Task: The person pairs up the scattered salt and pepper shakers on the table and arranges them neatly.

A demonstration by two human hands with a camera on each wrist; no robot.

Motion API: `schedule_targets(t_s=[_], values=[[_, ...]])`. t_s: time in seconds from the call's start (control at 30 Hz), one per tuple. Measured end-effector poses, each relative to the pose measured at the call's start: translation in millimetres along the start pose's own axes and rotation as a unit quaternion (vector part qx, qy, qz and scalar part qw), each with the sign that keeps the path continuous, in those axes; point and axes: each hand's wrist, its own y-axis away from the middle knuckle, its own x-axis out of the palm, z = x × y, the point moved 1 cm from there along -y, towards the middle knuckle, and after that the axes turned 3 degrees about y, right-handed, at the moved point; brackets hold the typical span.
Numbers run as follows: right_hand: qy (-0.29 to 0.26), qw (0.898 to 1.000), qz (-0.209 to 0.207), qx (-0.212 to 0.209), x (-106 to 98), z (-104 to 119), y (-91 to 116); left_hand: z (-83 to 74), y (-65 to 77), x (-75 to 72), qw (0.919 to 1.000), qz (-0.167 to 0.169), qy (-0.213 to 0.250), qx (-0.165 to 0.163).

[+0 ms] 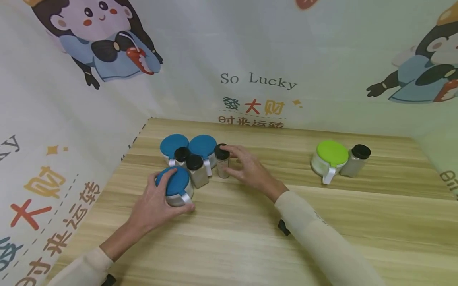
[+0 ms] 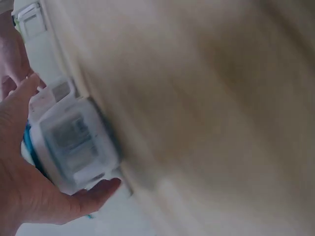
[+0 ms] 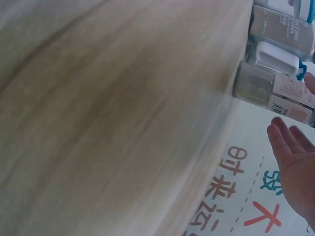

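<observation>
left hand (image 1: 154, 200)'s got its fingers curled round the front blue-lidded canister (image 1: 174, 182), right hand (image 1: 250, 169)'s fingers spread loose by the barcoded black-capped glass jar (image 1: 222, 165) behind-right of that canister

Bottles (image 1: 220, 163) beside jars (image 1: 175, 180) on table (image 1: 232, 238)

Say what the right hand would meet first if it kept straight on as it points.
Likely the slim black-lidded jar, right at the right hand; whether they touch is hard to tell. A blue-lidded jar seems next beyond.
</observation>
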Motion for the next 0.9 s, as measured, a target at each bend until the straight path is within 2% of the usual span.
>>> schedule_targets(t_s=[0.17, 0.43, 0.63, 0.9], values=[[-0.023, 1.0, 0.008, 0.001, 7.2, -4.3, -0.4, 0.7, 1.0, 6.9, 0.9988, -0.008, 0.043, -0.02], [0.017, 1.0, 0.016, 0.01, 14.6, -8.1, 0.8, 1.8, 1.1, 12.2, 0.9953, -0.013, 0.088, -0.039], [-0.005, 1.0, 0.008, -0.006, 13.7, -8.0, 3.2, 3.7, 2.5, 12.0, 0.9944, -0.023, 0.096, -0.038], [-0.04, 0.998, 0.022, -0.043, 1.4, 2.7, 6.3, 5.7, 10.9, 6.7, 0.9936, -0.026, 0.106, -0.029]])
